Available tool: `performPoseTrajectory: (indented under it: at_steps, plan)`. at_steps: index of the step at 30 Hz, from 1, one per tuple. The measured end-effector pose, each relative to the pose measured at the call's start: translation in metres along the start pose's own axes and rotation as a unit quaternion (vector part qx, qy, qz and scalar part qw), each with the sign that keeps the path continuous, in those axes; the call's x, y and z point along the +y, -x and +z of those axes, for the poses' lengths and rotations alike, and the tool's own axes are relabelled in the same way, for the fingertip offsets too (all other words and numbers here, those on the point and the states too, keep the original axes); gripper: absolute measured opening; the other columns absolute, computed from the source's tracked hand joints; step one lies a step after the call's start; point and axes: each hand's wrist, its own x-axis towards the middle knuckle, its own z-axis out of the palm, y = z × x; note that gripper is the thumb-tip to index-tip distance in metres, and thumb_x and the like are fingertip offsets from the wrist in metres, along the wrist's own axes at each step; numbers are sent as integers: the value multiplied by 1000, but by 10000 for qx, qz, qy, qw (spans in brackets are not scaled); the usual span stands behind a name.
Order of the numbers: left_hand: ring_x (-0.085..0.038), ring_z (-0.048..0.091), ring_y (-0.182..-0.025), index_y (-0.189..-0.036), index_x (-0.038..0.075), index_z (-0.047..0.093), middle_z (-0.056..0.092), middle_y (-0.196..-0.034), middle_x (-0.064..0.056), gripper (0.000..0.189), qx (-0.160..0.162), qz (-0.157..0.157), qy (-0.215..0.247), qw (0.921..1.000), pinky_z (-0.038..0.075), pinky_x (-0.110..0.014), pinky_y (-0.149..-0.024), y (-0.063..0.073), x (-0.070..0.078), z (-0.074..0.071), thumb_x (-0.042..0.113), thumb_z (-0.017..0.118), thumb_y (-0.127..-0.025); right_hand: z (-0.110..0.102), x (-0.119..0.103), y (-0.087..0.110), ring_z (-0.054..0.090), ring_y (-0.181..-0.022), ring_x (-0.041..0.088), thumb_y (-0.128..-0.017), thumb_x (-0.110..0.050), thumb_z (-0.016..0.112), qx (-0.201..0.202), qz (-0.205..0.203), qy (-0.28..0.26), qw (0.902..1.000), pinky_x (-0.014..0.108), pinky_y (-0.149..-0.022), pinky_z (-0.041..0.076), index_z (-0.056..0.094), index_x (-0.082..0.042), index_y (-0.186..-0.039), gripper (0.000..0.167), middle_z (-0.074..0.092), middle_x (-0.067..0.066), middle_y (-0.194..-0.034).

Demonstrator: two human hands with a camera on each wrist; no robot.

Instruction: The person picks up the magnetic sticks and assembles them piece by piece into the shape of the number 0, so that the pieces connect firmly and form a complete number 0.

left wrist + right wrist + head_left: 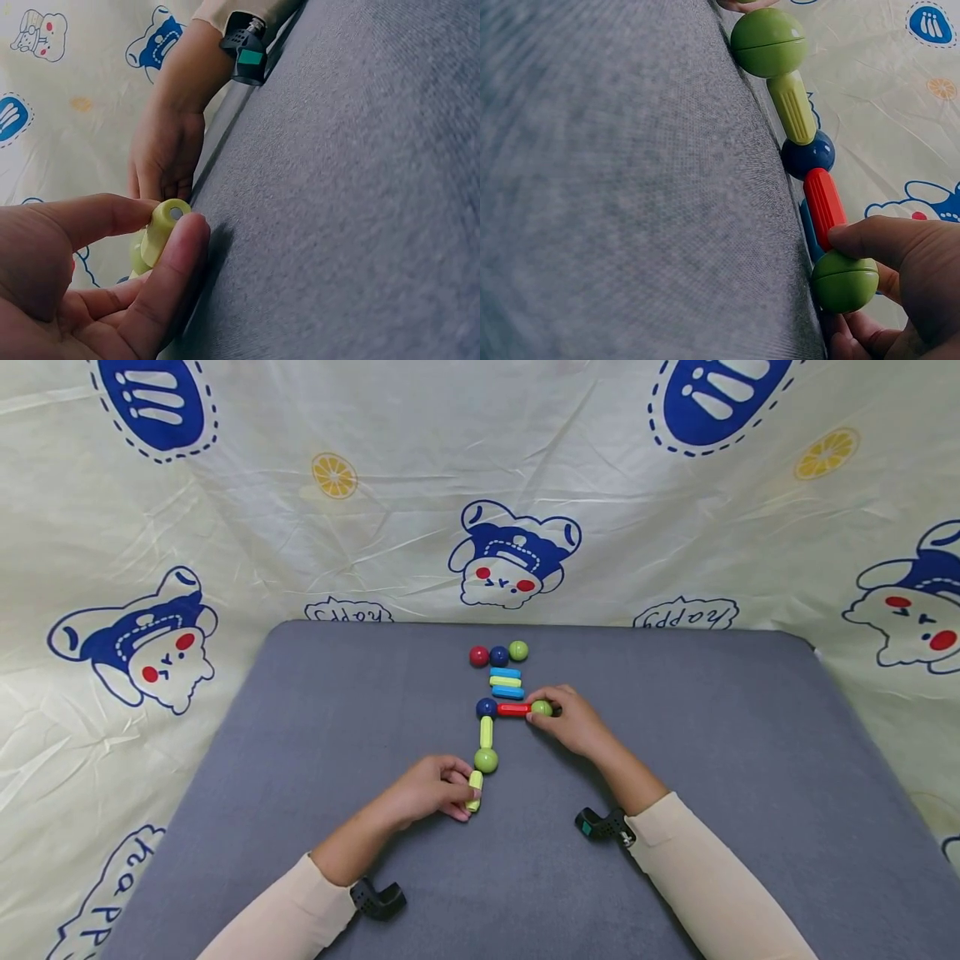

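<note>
My left hand (435, 789) pinches a yellow magnetic rod (475, 791) between thumb and fingers, its upper end close to a large green ball (486, 761); whether they touch I cannot tell. In the left wrist view a small metal disc shows in the end of that rod (175, 213). From the large green ball a second yellow rod (487, 732) runs up to a dark blue ball (487, 708). A red rod (825, 206) joins that blue ball to another green ball (845, 281), which my right hand (573, 718) grips with thumb and fingers.
Beyond the joined pieces lie blue rods (507, 692) with a yellow rod (506, 682) between them. A red ball (478, 656), a blue ball (498, 656) and a green ball (518, 650) sit in a row near the far edge of the grey table (337, 693).
</note>
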Motion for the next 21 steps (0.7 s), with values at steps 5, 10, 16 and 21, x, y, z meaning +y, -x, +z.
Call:
performPoseTrajectory:
  at_steps: [5, 10, 16, 21]
  plan:
    - [-11, 68, -65, -119, -10, 58, 65, -87, -6, 36, -36, -37, 26, 10000, 62, -30, -65, 0, 2, 2, 5, 72, -88, 0, 1, -1, 56, -110, 33, -95, -20, 70, 38, -110, 22, 9999, 46, -94, 45, 72, -13, -113, 19, 60, 17, -120]
    - [-10, 69, -67, -119, -10, 58, 66, -88, -6, 37, -31, -52, 114, 9999, 62, -30, -67, 0, 4, 5, 5, 72, -88, 0, 1, -1, 56, -111, 33, -95, -20, 70, 29, -89, 37, 9999, 49, -95, 45, 72, -14, -114, 19, 59, 17, -121]
    - [-11, 69, -67, -118, -12, 57, 64, -87, -7, 37, 34, -15, 235, 9997, 62, -30, -67, -1, 3, 9, 3, 73, -88, 0, 1, 0, 55, -110, 32, -96, -20, 70, 30, -57, 79, 9999, 49, -94, 45, 72, -15, -114, 19, 59, 16, -120]
    - [-12, 70, -67, -117, -10, 53, 64, -87, -7, 38, 139, 61, 313, 9994, 63, -31, -66, -2, 0, 10, 4, 74, -88, 1, 1, 1, 56, -110, 32, -95, -20, 70, 68, -97, 81, 9999, 49, -95, 45, 72, -15, -113, 19, 60, 16, -120]
